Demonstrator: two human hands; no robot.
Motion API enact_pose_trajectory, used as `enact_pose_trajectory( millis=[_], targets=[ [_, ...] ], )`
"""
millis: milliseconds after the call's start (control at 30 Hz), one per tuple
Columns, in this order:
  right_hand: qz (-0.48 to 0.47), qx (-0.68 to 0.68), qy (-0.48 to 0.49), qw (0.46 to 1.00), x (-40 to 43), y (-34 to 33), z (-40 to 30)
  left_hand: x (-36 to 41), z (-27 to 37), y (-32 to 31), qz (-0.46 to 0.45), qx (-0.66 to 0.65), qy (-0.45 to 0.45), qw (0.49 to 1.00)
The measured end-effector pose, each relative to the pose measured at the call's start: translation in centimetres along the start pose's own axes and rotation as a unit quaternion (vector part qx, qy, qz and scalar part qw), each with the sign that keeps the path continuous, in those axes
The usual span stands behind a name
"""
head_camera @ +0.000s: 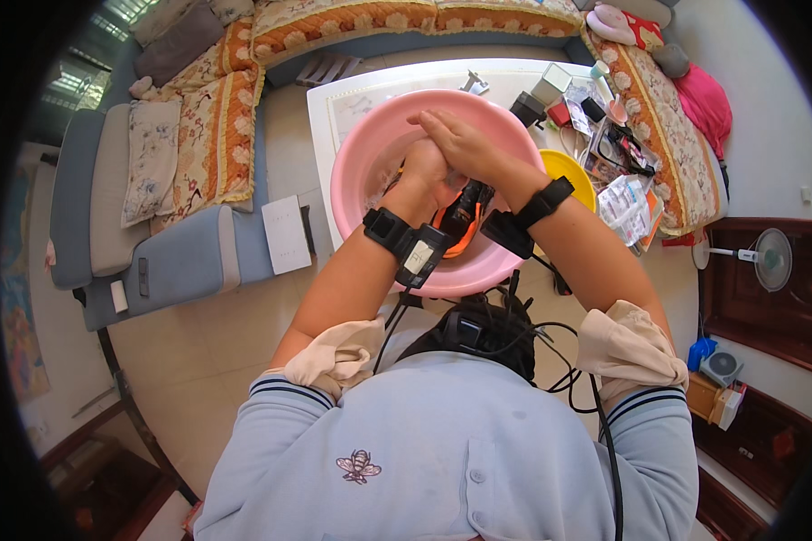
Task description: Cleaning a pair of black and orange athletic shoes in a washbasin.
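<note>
My left hand (pixel 427 166) and my right hand (pixel 455 138) press together above a pink plastic basin (pixel 356 128). The right palm lies against the left hand's fingers. Whether anything is caught between them is hidden. Below my wrists, a wet black item with orange trim (pixel 461 218), which looks like a shoe, rests in the basin. Part of another dark and orange piece (pixel 396 177) shows beside my left hand. Suds or water surround it at the basin's left side. Both of my wrists wear black straps with small devices.
The basin stands on a white table (pixel 321 108). A yellow basin (pixel 568 169) sits right of it, near a plastic packet (pixel 624 208) and cluttered small objects. A white stool (pixel 285 234) is at left. Black cables (pixel 568 379) hang by my lap. Sofas surround the table.
</note>
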State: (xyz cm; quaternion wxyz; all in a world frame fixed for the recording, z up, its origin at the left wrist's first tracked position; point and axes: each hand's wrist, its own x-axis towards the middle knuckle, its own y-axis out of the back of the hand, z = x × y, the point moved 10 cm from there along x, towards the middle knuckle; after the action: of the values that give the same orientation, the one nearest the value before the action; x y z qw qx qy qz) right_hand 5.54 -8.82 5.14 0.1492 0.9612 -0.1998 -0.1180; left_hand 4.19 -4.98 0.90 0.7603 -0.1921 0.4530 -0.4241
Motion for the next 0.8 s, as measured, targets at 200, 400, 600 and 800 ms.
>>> enact_pose_trajectory(
  millis=[200, 400, 600, 800],
  targets=[
    [0.002, 0.01, 0.0, 1.0, -0.6, -0.7, -1.0, 4.6, 3.5, 6.3, -0.004, 0.268, -0.207, 0.941],
    [-0.011, -0.268, 0.036, 0.963, 0.2, 0.3, 8.0, 9.2, 0.6, 13.4, 0.094, -0.031, 0.007, 0.995],
    [-0.08, -0.359, 0.077, 0.927, 2.5, -5.0, 8.9, 11.5, -2.5, 22.2, 0.111, -0.032, 0.065, 0.991],
    [-0.17, -0.454, -0.046, 0.874, 4.3, -7.5, 15.4, 13.3, -8.0, 27.0, 0.087, -0.023, 0.13, 0.987]
  ],
)
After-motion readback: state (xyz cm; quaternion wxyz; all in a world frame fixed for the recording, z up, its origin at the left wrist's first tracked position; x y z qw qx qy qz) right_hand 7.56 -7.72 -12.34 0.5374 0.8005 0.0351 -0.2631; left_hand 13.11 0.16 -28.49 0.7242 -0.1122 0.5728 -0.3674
